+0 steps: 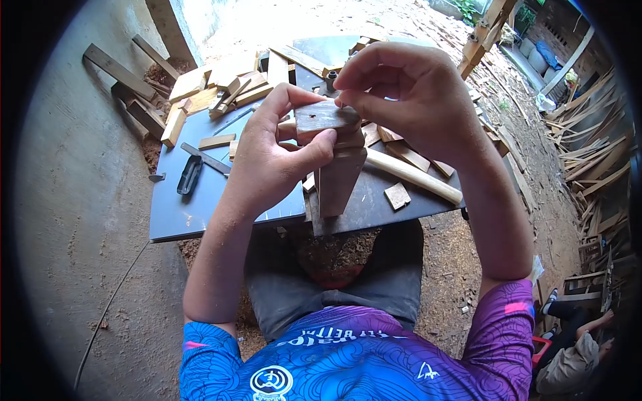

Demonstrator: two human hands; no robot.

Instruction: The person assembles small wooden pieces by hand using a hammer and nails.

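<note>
A small wooden block (319, 118) with a dark hole in its upper face lies between the thumb and fingers of my left hand (284, 144). It sits over an upright wooden piece (340, 184) on the table. At the block's far right end, my right hand (408, 83) has thumb and forefinger pinched together. Whatever is in that pinch is too small to make out. Just right of the upright piece lies a pale rounded wooden handle (418, 177); its far end is hidden behind the wood.
Offcuts (221, 90) are heaped at the table's (261, 194) far left. A black tray (190, 175), a metal square (207, 159) and a square wood chip (397, 196) lie nearer. Wood strips (595, 147) pile up at right. Another person (575, 354) sits at lower right.
</note>
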